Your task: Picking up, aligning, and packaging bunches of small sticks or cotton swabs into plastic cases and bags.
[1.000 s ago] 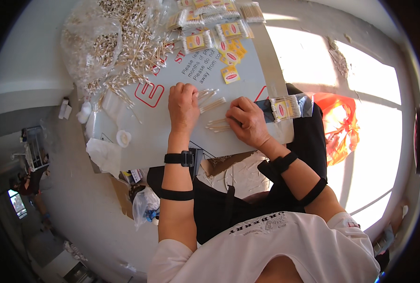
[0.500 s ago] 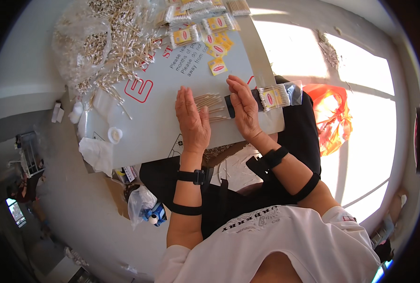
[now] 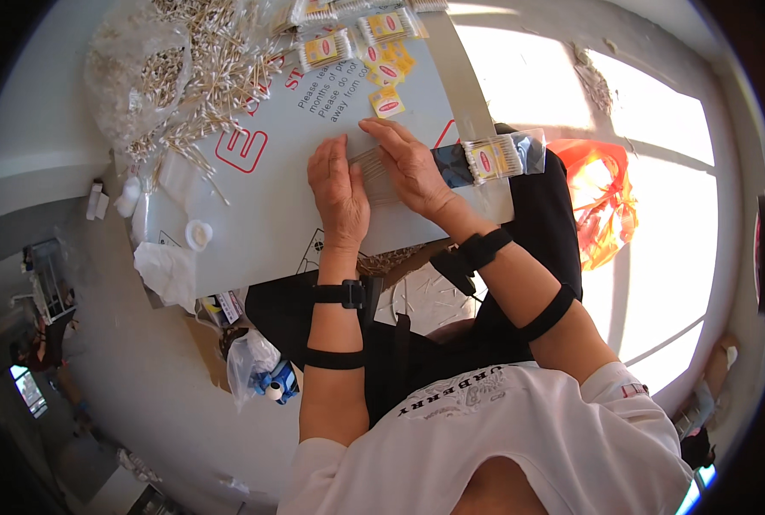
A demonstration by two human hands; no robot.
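Grey table point(image 3: 262, 227) fills the upper centre of the frame; sunlit floor point(image 3: 664, 206) lies at right. Loose cotton swabs point(image 3: 369, 166) lie at the centre, between the left hand point(image 3: 341, 190) and the right hand point(image 3: 413, 174). Both hands are flat, fingers extended and close together; whether either touches the swabs cannot be determined. Swab pack point(image 3: 495, 160): right of the right hand. Swab heap point(image 3: 219, 81): upper left.

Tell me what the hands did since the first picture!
The left hand and right hand uncurled and moved toward each other, with loose cotton swabs between them. The big swab pile, yellow cards and orange bag stayed put.
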